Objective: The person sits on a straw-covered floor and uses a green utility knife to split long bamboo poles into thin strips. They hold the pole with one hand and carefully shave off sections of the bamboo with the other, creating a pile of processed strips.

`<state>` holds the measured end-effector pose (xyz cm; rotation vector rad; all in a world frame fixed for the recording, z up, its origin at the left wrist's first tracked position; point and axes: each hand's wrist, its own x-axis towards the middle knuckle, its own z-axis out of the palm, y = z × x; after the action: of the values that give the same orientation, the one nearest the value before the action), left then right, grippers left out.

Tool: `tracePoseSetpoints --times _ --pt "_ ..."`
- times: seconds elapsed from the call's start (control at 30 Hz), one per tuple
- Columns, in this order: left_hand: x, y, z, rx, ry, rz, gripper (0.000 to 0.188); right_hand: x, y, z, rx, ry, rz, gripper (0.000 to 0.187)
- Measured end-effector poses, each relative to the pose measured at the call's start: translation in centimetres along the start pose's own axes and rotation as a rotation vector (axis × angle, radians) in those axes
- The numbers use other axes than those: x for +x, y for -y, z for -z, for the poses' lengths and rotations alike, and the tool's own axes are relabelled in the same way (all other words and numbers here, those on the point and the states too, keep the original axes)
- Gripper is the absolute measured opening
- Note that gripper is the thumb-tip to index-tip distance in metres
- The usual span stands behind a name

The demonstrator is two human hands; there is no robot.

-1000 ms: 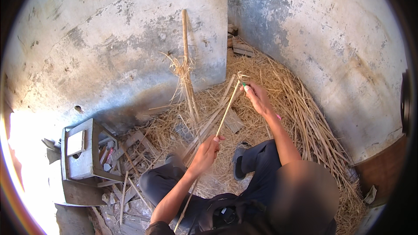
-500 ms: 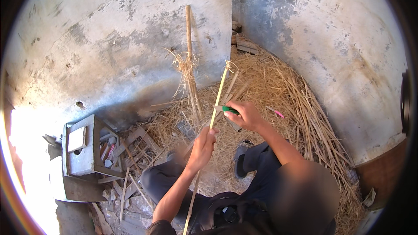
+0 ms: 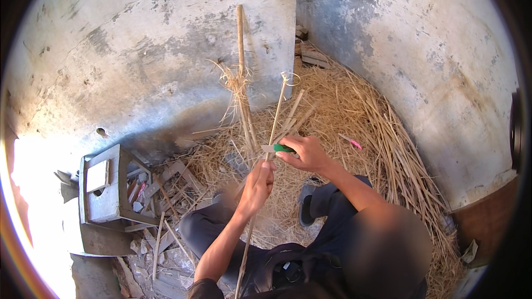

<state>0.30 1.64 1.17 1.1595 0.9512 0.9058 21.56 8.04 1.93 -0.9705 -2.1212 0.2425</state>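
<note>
A long, thin split stick [image 3: 275, 116], pale and cane-like, runs from my lap up and away, with curled shavings at its far tip. My left hand [image 3: 257, 185] is closed around its middle. Just above that grip, my right hand [image 3: 305, 154] holds a green-handled knife [image 3: 284, 148]. The knife's blade lies across the stick, close to my left thumb. I cannot tell how deep the edge sits in the stick.
A wooden pole [image 3: 240, 39] with shavings bunched round it leans on the wall. Straw-like shavings [image 3: 338, 99] cover the floor, with long strips [image 3: 404, 166] piled at the right. A pink-handled tool [image 3: 353, 142] lies on them. At the left stands a wooden stool-like box [image 3: 105, 199].
My right hand has drawn the knife down the stick toward my left hand. The stick's far tip has shifted slightly left. My left hand keeps its grip.
</note>
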Motion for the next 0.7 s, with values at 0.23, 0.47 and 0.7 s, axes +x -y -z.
tracePoseSetpoints --times 0.23,0.47,0.7 --pt "-0.2 -0.9 -0.2 -0.021 -0.014 0.040 0.038 0.1 0.5 0.3 -0.053 -0.003 -0.012 0.033" --pt "-0.3 -1.0 -0.2 -0.018 -0.014 0.058 0.039 0.2 -1.0 0.2 -0.047 -0.084 -0.073 0.036" --pt "-2.0 -1.5 -1.4 0.086 0.055 0.043 0.040 -0.3 -10.6 3.8 -0.060 -0.163 -0.535 0.049"
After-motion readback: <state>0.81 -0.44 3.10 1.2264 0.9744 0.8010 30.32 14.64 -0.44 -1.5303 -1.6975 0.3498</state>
